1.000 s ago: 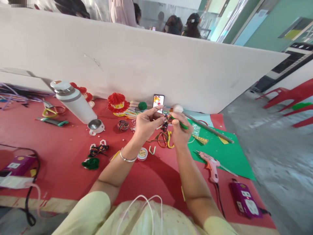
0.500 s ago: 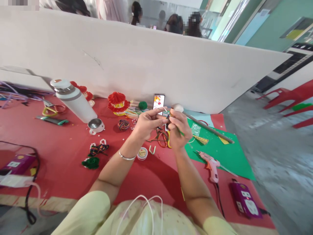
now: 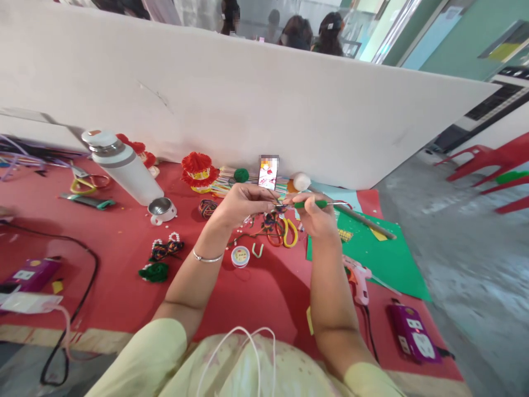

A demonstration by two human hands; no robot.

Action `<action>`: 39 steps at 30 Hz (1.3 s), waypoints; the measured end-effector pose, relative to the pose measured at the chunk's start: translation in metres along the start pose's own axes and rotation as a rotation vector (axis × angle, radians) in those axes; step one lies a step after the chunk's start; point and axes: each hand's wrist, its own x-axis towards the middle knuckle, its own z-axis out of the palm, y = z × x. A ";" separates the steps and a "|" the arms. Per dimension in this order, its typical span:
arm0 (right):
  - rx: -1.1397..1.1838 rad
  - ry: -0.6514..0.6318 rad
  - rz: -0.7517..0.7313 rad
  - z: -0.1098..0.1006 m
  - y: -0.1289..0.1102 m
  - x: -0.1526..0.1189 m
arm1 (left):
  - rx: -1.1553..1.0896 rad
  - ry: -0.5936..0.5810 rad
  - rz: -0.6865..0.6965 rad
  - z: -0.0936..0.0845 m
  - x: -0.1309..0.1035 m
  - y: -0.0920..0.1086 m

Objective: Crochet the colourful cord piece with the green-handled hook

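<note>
My right hand (image 3: 319,219) is closed around the green handle of a crochet hook (image 3: 301,204), which lies nearly level with its metal end pointing right. My left hand (image 3: 243,206) pinches a dark multicoloured piece of crocheted yarn (image 3: 271,221), which hangs between the hands. The hook's other tip meets the yarn by my left fingertips; the exact stitch is too small to make out. Below the yarn lie yellow-and-red-handled scissors (image 3: 290,234). A multicoloured yarn ball (image 3: 207,208) rests left of my left hand, and a phone (image 3: 268,173) stands behind both hands.
A white bottle (image 3: 124,170) and its metal cup (image 3: 162,210) stand at left. Beaded yarn pieces (image 3: 165,251) and a small round tub (image 3: 240,256) lie nearer. At right are a pink glue gun (image 3: 359,281), a stick (image 3: 367,223) and a purple power strip (image 3: 414,331). A white board (image 3: 248,105) closes the back.
My right hand has turned and moved slightly right, so the hook now lies level. The yarn piece hangs lower in view. At left, the black cable has shifted right.
</note>
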 end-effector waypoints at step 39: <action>-0.973 -0.001 -0.851 0.030 -0.001 -0.010 | -0.299 0.189 -0.062 0.017 0.000 0.004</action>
